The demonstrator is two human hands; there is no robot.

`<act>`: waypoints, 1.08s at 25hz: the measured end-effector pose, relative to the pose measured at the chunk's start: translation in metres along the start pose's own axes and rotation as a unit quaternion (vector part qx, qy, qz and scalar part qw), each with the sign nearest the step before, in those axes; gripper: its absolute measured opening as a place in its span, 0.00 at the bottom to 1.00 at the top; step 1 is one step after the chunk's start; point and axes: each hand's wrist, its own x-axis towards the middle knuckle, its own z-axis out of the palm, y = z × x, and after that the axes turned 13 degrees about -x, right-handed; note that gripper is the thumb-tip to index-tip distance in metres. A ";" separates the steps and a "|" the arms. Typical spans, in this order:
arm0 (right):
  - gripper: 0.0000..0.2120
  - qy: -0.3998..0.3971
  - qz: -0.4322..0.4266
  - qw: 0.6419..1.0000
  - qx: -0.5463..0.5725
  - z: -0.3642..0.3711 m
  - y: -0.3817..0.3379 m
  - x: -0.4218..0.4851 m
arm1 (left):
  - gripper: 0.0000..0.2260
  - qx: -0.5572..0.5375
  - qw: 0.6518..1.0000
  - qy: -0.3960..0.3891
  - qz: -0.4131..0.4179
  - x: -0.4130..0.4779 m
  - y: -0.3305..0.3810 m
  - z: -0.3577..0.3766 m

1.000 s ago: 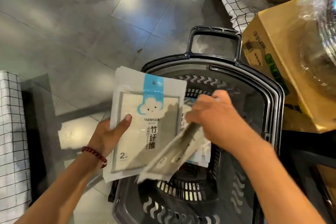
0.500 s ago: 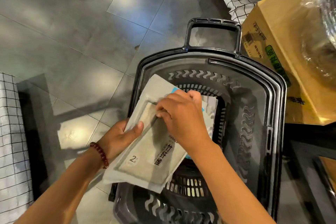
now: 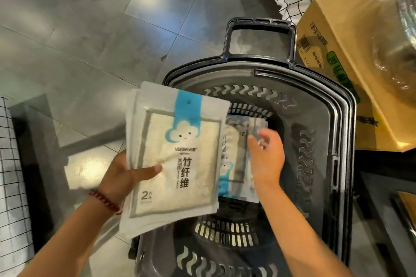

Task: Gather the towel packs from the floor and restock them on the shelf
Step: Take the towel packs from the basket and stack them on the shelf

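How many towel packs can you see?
At least 3. The left hand holds a stack with about two packs' edges showing. More packs lie in the basket under the right hand. Others may be hidden beneath.

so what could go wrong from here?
1. The left hand pinches the stack of packs near one edge only, thumb on top. The back ones are fanned out and could slip to the floor.
2. The right hand reaches into the basket for the pack lying there. The film looks slick, so the grab may miss.
3. The stack hides part of the basket, so a pack might be left behind.
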 end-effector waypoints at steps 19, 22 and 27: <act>0.15 -0.066 0.149 0.951 -0.263 0.073 0.131 -0.004 | 0.41 -0.023 0.998 -0.006 0.059 0.015 -0.015 -0.018; 0.01 -0.088 0.088 0.966 -0.225 0.044 0.120 -0.004 | 0.41 -0.026 0.998 -0.006 0.056 0.012 -0.013 -0.015; 0.10 -0.115 -0.126 0.855 -0.489 0.000 0.086 0.020 | 0.43 -0.032 0.998 0.007 0.061 0.012 -0.014 -0.013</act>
